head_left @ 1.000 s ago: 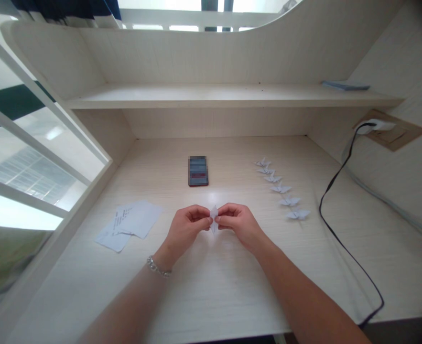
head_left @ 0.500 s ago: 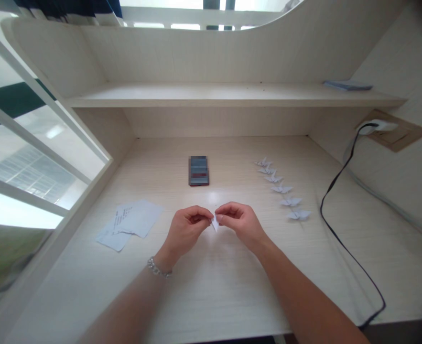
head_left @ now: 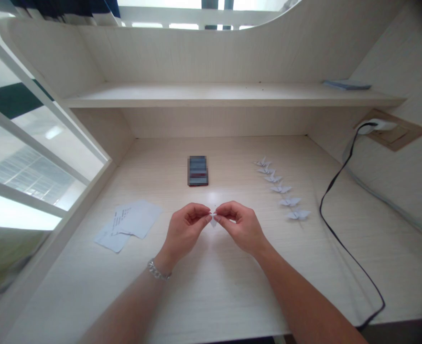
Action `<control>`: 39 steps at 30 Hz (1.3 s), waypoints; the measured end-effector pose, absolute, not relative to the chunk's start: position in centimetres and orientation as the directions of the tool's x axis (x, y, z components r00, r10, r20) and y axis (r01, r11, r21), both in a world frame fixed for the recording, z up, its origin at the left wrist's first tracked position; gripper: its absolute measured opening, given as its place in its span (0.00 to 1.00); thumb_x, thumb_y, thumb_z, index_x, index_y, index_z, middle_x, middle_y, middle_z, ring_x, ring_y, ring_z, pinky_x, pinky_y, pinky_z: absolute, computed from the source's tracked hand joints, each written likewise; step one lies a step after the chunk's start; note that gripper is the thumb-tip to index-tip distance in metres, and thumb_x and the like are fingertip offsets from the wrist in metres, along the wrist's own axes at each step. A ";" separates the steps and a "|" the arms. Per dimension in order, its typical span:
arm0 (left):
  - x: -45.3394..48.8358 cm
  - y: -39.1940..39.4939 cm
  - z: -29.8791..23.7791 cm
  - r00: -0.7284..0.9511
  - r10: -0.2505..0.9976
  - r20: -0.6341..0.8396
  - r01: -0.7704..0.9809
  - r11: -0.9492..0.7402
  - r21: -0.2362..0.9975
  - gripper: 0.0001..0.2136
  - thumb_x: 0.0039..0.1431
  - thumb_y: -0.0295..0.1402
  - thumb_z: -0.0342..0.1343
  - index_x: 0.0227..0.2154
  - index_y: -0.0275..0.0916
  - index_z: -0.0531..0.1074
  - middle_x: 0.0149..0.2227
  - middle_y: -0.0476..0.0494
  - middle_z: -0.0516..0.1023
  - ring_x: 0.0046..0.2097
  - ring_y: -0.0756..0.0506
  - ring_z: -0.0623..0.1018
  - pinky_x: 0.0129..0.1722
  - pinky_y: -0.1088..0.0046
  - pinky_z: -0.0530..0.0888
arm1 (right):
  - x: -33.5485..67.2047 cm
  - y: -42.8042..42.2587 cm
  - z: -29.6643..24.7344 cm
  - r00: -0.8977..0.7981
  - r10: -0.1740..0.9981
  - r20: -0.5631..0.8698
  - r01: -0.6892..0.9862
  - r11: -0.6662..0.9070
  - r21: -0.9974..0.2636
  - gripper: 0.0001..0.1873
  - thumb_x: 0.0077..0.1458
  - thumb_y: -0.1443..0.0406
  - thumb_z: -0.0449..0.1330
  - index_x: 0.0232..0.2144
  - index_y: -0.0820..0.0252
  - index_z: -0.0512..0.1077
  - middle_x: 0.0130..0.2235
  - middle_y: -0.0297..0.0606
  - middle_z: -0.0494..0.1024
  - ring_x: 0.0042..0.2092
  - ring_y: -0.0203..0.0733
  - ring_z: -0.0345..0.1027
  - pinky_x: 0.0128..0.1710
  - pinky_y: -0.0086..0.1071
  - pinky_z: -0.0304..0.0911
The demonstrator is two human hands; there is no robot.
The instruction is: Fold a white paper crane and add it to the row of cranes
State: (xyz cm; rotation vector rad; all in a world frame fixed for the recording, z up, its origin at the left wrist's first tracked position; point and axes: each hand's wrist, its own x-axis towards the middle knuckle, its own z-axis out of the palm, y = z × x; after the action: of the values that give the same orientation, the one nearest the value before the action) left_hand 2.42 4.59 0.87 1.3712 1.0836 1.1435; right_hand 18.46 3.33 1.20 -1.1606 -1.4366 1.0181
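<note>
A small folded piece of white paper (head_left: 213, 221) is pinched between both hands above the desk, mostly covered by the fingertips. My left hand (head_left: 188, 225), with a silver bracelet on its wrist, grips the paper's left side between thumb and finger. From the other side my right hand (head_left: 240, 224) pinches it the same way, and the two sets of fingertips nearly meet. Several white folded paper cranes (head_left: 281, 189) stand in a slanting row to the right, beyond my right hand.
Flat paper sheets (head_left: 135, 220), one with writing, lie at the left. A pixelated dark phone-like rectangle (head_left: 198, 171) lies behind the hands. A black cable (head_left: 334, 234) runs from the wall socket (head_left: 393, 134) down the right side. Above is a shelf (head_left: 196, 91) with a flat bluish item (head_left: 347, 85).
The fingertips have drawn closer together around the folded paper, and less of it shows below them. The cranes, sheets and dark rectangle lie as before.
</note>
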 end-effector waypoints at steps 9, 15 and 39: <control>2.5 4.5 1.1 0.131 0.986 0.102 0.076 -0.113 0.991 0.06 0.46 0.30 0.61 0.29 0.36 0.72 0.28 0.47 0.75 0.30 0.51 0.75 0.29 0.78 0.71 | 18.5 3.5 0.8 -0.061 0.983 0.174 0.204 0.183 -0.962 0.03 0.48 0.67 0.60 0.30 0.59 0.72 0.29 0.36 0.76 0.32 0.39 0.71 0.34 0.31 0.66; 2.5 4.9 0.5 0.156 0.986 0.064 0.035 -0.070 0.997 0.08 0.46 0.30 0.62 0.30 0.36 0.71 0.28 0.47 0.76 0.31 0.50 0.75 0.31 0.76 0.72 | 18.5 3.7 0.6 -0.062 0.991 0.119 0.201 0.129 -0.971 0.05 0.48 0.65 0.60 0.30 0.60 0.73 0.30 0.37 0.77 0.33 0.40 0.71 0.34 0.32 0.65; 2.6 4.9 0.1 0.191 0.982 0.012 0.092 -0.030 0.995 0.08 0.46 0.32 0.61 0.30 0.36 0.71 0.30 0.45 0.78 0.32 0.48 0.77 0.34 0.73 0.74 | 18.8 3.8 0.6 -0.124 0.989 0.084 0.297 0.117 -0.948 0.08 0.49 0.68 0.57 0.32 0.58 0.76 0.30 0.35 0.78 0.32 0.39 0.71 0.34 0.32 0.64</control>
State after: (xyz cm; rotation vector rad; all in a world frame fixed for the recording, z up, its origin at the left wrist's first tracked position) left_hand 2.57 4.86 0.10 1.3780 1.1234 1.0348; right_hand 18.84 3.75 0.58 -1.2981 -1.5643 1.0503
